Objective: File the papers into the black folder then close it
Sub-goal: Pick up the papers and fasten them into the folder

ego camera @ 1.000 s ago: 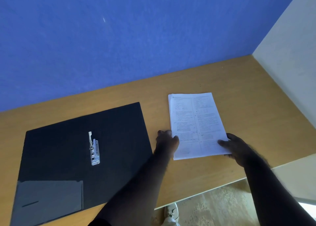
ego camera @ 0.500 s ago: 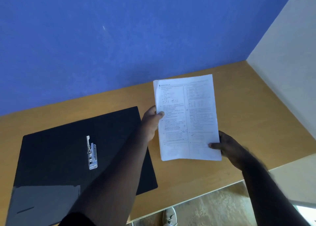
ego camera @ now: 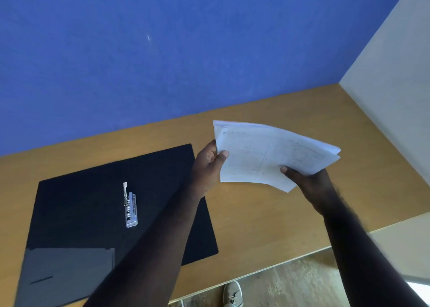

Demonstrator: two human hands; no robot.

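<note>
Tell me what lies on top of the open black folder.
On the open black folder sits a silver metal clip, with a grey pocket at its near corner. The left forearm crosses above, covering part of it.

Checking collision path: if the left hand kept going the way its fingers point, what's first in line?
The papers: the left hand already grips their left edge. Beyond them only bare desk and the blue wall, though depth is unclear.
</note>
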